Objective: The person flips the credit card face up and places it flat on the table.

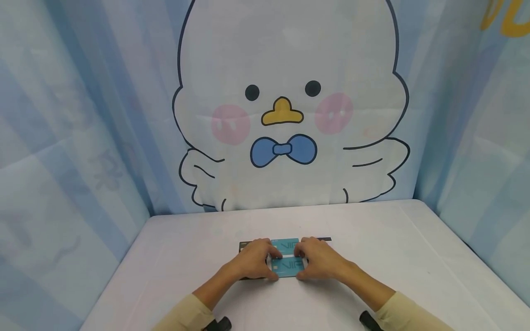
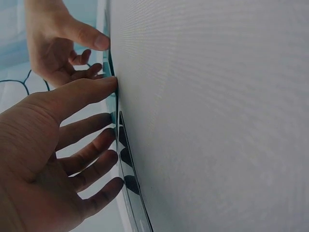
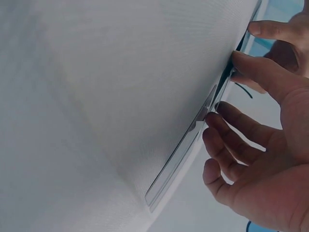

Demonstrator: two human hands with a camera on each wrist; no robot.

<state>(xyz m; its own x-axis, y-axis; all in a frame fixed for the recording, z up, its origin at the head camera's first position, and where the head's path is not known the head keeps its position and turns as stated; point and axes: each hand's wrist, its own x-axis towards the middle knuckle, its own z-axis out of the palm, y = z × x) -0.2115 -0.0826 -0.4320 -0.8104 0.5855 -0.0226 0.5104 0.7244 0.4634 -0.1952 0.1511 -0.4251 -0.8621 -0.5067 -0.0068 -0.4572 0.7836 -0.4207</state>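
Note:
Two teal cards marked VIP lie one behind the other at the middle of the white table. My left hand (image 1: 257,258) and right hand (image 1: 320,257) hold the nearer teal card (image 1: 288,266) from its two sides. Each thumb is at its near edge and each index finger near its far edge. Behind it is the farther teal card (image 1: 284,245), right by the index fingertips. Dark cards (image 1: 243,246) show partly from under my left hand. In the right wrist view, a flat glossy card (image 3: 174,169) lies beneath the curled fingers of my right hand.
The white table (image 1: 372,234) spreads around the cards. Beyond my right hand a thin black strip (image 1: 325,239) shows on it. Printed fabric (image 1: 285,184) with a cartoon chick stands at the table's back edge, and blue curtains (image 1: 62,161) rise on both sides.

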